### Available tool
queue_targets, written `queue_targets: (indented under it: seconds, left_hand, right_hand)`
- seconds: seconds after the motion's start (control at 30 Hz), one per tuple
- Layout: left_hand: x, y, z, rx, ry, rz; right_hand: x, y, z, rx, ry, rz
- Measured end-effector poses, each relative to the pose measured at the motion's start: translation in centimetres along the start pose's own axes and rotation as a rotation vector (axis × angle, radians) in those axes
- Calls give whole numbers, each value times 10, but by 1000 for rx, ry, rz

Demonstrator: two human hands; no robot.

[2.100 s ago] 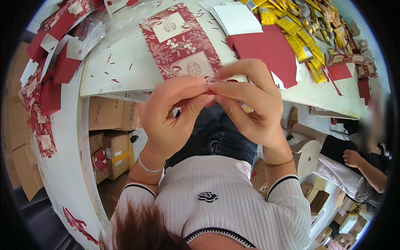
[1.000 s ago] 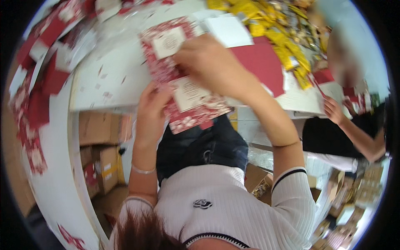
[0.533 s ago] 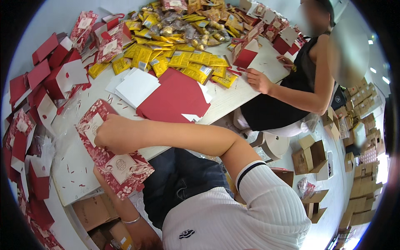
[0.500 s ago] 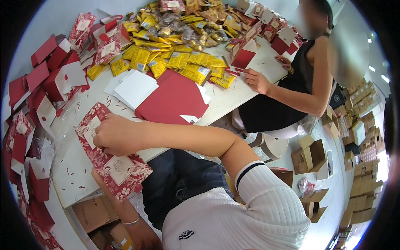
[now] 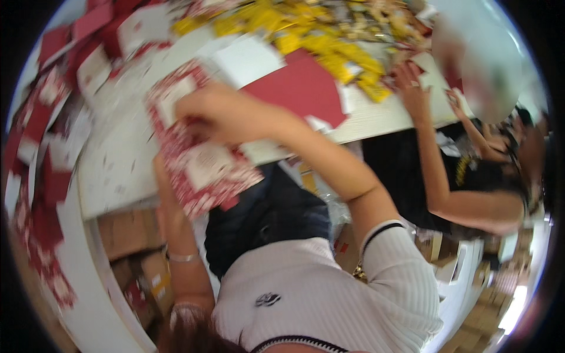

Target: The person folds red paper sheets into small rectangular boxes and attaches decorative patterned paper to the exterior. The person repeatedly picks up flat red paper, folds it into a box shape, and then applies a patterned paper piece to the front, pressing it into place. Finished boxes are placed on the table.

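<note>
A red-and-white floral gift box (image 5: 206, 167), printed with pale label panels, is held up over the near edge of the white table (image 5: 112, 153). My right hand (image 5: 218, 115) lies across its middle, fingers curled closed against it and smeared by motion. From below, my left hand (image 5: 161, 176) reaches up behind the box's left edge; its fingers are hidden there. Just beyond my right hand lie a flat red card sheet (image 5: 303, 88) and a stack of white cards (image 5: 247, 59).
Yellow sachets (image 5: 282, 26) are heaped at the back. Red and white boxes (image 5: 56, 170) crowd the left side. At right a co-worker's hand (image 5: 410, 79) is over the table. Cardboard cartons (image 5: 126, 232) sit beneath the table.
The view has shifted, and the table's contents appear higher and farther right. My right hand stays on the box. The co-worker's arm is raised higher, and another person's arm shows at right.
</note>
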State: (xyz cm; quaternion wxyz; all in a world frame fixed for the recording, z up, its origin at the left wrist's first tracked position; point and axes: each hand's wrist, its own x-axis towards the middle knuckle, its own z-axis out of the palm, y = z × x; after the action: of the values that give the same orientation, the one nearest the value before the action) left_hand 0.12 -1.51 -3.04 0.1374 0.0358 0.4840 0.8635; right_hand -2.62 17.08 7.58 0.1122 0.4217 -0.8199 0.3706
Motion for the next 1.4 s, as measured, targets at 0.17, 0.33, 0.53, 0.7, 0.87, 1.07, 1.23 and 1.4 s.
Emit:
queue_targets:
  seconds: [0.17,0.33,0.53,0.7,0.87,1.07,1.23,1.4]
  left_hand:
    - [-5,21,46,-41,40,155]
    - [-3,24,45,-12,82,73]
    - [-6,24,50,41,45,115]
    - [-8,27,39,218,99,95]
    - [-11,32,-2,586,328,673]
    - [-22,73,35,649,184,715]
    - [-25,85,67,689,50,701]
    - [-29,90,58,619,138,695]
  right_hand:
    - [1,-7,-12,136,-95,180]
    - [4,-5,-9,141,-81,286]
    - [4,3,0,304,9,291]
    - [5,5,-3,436,28,349]
    - [14,-10,-10,833,80,374]
    - [31,-33,-15,1048,216,355]
    - [45,19,-31,1201,596,278]
    - [-31,143,-213,1221,1169,222]
